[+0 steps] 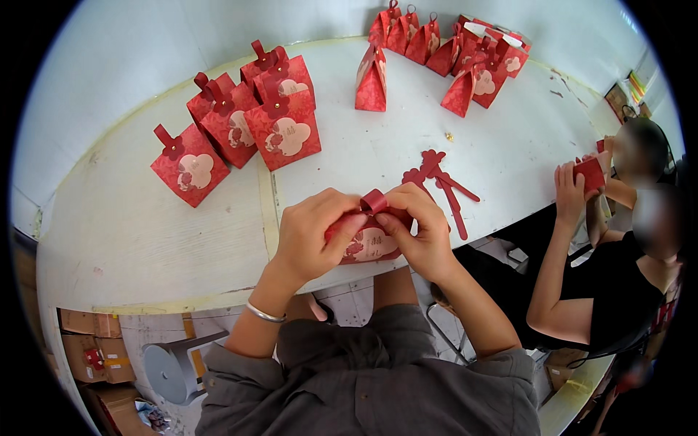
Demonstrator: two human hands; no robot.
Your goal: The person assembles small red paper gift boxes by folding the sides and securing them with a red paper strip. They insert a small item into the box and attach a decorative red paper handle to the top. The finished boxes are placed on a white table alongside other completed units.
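Observation:
A red gift box (373,245) with a pale flower-shaped label stands upright at the table's near edge, between my two hands. A dark red strap (374,200) curves in a loop above its top. My left hand (321,227) closes on the box's upper left side, thumb pressed near the foot of the loop. From the other side my right hand (420,227) pinches the top, its thumb close to the left one. What lies under the fingertips is hidden. Just beyond my right hand, several loose red straps (439,174) with flower-shaped ends lie crossed.
Finished-looking red boxes (283,134) with strap loops stand in a group at the left. More boxes (458,94) stand at the far right. Small gold-coloured pieces (448,136) lie beyond the straps. Two people sit at the right; one's hand (569,185) is at a red box (590,174).

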